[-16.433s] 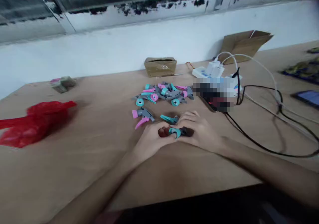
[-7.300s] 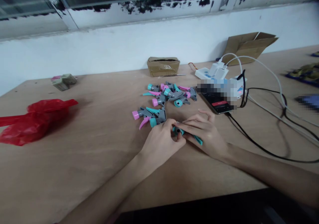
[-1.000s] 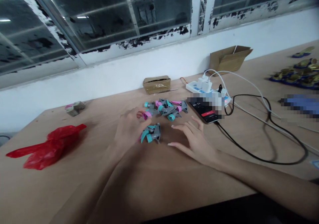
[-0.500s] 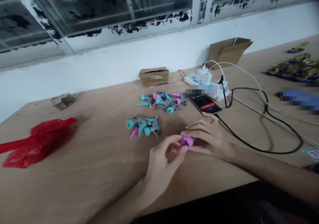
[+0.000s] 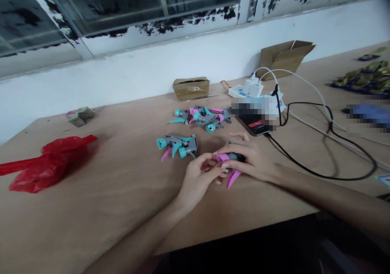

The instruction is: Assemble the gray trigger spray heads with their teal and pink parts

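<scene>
Between my two hands is a grey trigger spray head with a pink collar and pink trigger (image 5: 234, 178). My left hand (image 5: 198, 175) pinches the pink collar with thumb and fingertips. Wrapped over the grey body is my right hand (image 5: 251, 160), which hides part of it. The pink trigger points down toward the table's front edge. Just beyond my left hand lies a small group of grey spray heads (image 5: 178, 145) with teal and pink parts. Farther back, a second pile of spray heads (image 5: 207, 118) in the same colours rests on the table.
A phone (image 5: 254, 121) with a black cable lies right of the piles, by a white power strip (image 5: 239, 91) with white cables. Cardboard boxes (image 5: 191, 89) stand along the wall. At left are a red plastic bag (image 5: 57, 156) and a greenish block (image 5: 81, 116); gold-and-blue items (image 5: 365, 79) lie far right.
The spray head has turned in my hands: its pink trigger now hangs toward me and the grey body shows under my right fingers. The whole view has shifted slightly.
</scene>
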`<state>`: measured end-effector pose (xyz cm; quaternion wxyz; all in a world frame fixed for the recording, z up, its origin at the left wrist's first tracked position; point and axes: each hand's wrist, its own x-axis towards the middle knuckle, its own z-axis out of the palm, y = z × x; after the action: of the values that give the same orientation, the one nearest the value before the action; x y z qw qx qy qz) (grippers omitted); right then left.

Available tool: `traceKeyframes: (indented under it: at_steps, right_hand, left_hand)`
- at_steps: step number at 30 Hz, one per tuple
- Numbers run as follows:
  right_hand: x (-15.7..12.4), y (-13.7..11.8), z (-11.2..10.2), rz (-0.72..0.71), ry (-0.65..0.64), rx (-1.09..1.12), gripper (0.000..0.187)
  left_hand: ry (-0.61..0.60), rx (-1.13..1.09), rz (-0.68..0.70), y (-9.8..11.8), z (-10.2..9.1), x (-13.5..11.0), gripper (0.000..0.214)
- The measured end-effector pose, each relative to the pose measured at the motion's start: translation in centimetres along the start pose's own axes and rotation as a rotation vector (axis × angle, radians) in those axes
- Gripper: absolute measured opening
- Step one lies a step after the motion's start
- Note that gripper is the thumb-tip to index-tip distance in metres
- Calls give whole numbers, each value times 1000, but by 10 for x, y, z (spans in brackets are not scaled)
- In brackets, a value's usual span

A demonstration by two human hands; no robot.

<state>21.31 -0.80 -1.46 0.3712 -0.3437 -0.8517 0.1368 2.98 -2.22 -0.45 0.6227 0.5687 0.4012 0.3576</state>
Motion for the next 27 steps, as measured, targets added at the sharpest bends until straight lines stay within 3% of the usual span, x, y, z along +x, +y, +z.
traceKeyframes:
  at_steps: [3,10,19,27]
  right_hand:
    - [2,-1,3,27,-72,26,23]
    - [2,-4,6,-26,-13,25,25]
    - [7,-1,10,-47,-28,75,25]
    - [7,-1,11,-87,-12,-1,37]
  left_hand:
    - [-23,44,-34,-2,-5,4,20]
    - [-148,113,-23,-5,-19,11,26]
    - [-169,155,-108,2,-22,12,22]
    - [-168,172,-170,13,-18,9,19]
